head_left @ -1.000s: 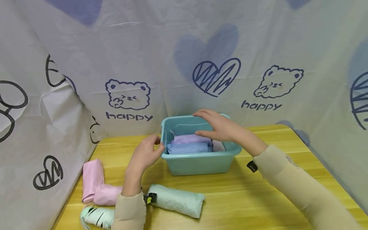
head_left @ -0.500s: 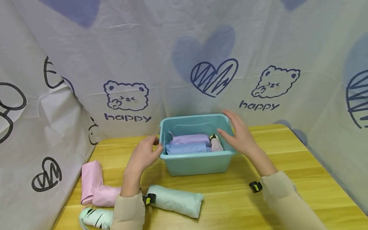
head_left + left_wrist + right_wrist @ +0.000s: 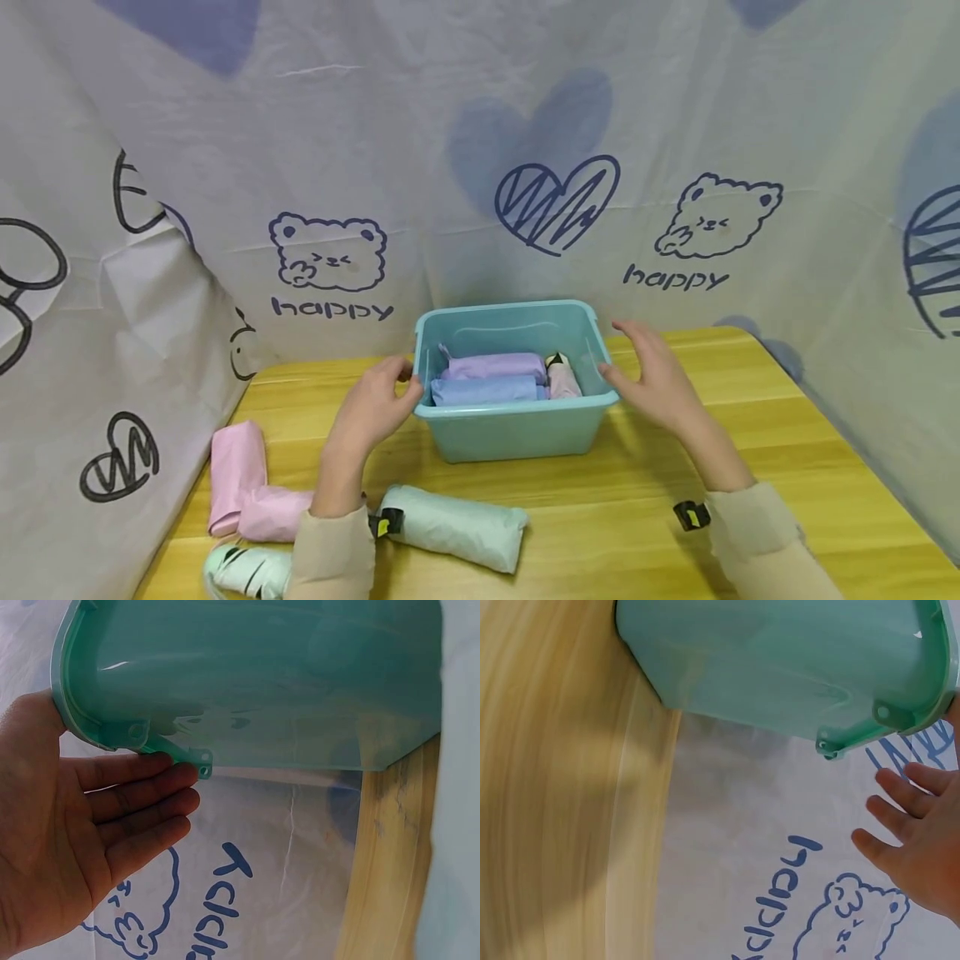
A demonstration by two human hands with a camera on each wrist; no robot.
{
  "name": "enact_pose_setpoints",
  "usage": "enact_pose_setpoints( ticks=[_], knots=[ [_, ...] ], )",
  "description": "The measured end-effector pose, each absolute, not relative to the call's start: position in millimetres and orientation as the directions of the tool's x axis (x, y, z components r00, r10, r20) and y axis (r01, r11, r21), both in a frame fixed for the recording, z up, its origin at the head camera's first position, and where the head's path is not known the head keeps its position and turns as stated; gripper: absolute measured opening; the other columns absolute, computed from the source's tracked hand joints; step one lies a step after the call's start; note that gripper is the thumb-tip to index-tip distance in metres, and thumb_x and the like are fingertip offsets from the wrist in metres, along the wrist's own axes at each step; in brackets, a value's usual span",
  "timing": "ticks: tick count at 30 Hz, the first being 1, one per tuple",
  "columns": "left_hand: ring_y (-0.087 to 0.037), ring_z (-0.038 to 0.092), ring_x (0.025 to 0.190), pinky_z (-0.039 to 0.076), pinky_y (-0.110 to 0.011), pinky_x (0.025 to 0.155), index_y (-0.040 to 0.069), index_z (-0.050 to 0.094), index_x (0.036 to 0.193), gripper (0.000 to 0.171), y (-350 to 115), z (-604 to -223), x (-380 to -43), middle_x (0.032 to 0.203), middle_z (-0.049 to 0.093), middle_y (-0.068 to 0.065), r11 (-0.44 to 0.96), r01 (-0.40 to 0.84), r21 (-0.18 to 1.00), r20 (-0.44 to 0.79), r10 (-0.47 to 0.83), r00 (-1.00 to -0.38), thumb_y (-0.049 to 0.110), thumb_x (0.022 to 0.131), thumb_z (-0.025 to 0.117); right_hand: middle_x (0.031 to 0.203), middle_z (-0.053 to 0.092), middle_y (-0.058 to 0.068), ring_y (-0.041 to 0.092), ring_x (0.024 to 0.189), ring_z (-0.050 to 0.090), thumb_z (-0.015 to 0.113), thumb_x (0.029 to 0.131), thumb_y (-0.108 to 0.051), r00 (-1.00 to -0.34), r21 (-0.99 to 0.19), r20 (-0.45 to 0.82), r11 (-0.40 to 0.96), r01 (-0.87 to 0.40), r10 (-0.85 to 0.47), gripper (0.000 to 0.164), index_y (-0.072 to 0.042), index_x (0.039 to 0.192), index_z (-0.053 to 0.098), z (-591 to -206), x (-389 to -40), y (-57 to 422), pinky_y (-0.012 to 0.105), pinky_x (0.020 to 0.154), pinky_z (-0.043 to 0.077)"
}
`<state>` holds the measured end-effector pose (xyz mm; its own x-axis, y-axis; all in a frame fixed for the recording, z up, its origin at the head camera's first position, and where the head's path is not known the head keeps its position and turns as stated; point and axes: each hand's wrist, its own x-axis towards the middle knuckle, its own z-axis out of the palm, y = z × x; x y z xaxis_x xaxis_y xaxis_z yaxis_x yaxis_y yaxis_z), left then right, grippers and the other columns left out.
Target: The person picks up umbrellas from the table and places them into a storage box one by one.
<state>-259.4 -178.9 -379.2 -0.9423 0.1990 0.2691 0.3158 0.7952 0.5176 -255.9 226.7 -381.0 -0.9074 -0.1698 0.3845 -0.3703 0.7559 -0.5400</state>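
Note:
A light teal plastic bin (image 3: 517, 433) stands on the table against the backdrop. Inside lie a purple roll (image 3: 498, 366), a blue roll (image 3: 486, 390) and a short pinkish roll (image 3: 562, 379) with a dark-marked end. At the bin's left end is my left hand (image 3: 373, 402); its thumb meets the rim and, in the left wrist view, its fingers (image 3: 142, 799) extend nearly straight outside the wall. My right hand (image 3: 660, 379) is at the right end, thumb tip at the rim, other fingers spread and off the bin in the right wrist view.
A pale green wrapped roll (image 3: 453, 529) lies in front of the bin. Two pink rolls (image 3: 238, 475) and a mint roll with black stripes (image 3: 251, 571) lie at the left, partly behind the left sleeve. A printed white sheet (image 3: 450, 167) hangs behind the wooden table (image 3: 615, 517).
My right hand has moved from above the bin, to the right and down, to outside its right end. The pinkish roll is now uncovered. My left hand has stayed at the left rim.

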Motion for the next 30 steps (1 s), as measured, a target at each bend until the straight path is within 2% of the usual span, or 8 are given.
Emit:
enact_pose_setpoints(
  ticks=[11, 17, 24, 30],
  knots=[
    [-0.028, 0.066, 0.101, 0.057, -0.049, 0.089, 0.008, 0.069, 0.114, 0.027, -183.3, -378.1, -259.0, 0.115, 0.07, -0.008, 0.807, 0.317, 0.499, 0.282, 0.195, -0.94, 0.028, 0.098, 0.061, 0.149, 0.051, 0.028, 0.049, 0.138, 0.045, 0.057, 0.104, -0.035, -0.946, -0.545, 0.256, 0.779, -0.31, -0.198, 0.06, 0.003, 0.148, 0.049, -381.8, -250.6, 222.8, 0.066, 0.113, 0.036],
    [-0.027, 0.066, 0.101, 0.057, -0.048, 0.089, 0.009, 0.069, 0.112, 0.025, -181.7, -383.2, -259.0, 0.113, 0.07, -0.007, 0.804, 0.317, 0.502, 0.28, 0.196, -0.94, 0.028, 0.098, 0.062, 0.145, 0.055, 0.027, 0.049, 0.135, 0.05, 0.051, 0.103, -0.029, -0.954, -0.533, 0.209, 0.793, -0.295, -0.215, 0.054, 0.005, 0.145, 0.052, -384.5, -248.3, 224.4, 0.065, 0.11, 0.041],
    [-0.029, 0.067, 0.103, 0.057, -0.048, 0.089, 0.01, 0.069, 0.113, 0.025, -179.1, -385.7, -259.7, 0.113, 0.07, -0.006, 0.799, 0.311, 0.514, 0.273, 0.192, -0.943, 0.028, 0.098, 0.061, 0.141, 0.059, 0.027, 0.049, 0.131, 0.053, 0.051, 0.102, -0.029, -0.957, -0.538, 0.199, 0.792, -0.288, -0.213, 0.054, 0.006, 0.142, 0.055, -385.7, -247.2, 227.2, 0.065, 0.107, 0.043],
    [-0.028, 0.066, 0.101, 0.058, -0.048, 0.089, 0.007, 0.069, 0.115, 0.027, -182.2, -382.1, -259.1, 0.115, 0.07, -0.007, 0.795, 0.314, 0.519, 0.275, 0.193, -0.942, 0.027, 0.099, 0.06, 0.135, 0.064, 0.024, 0.047, 0.127, 0.057, 0.048, 0.103, -0.031, -0.94, -0.44, 0.236, 0.835, -0.329, -0.246, 0.051, 0.004, 0.138, 0.061, -382.5, -250.4, 224.0, 0.064, 0.104, 0.047]
  ],
)
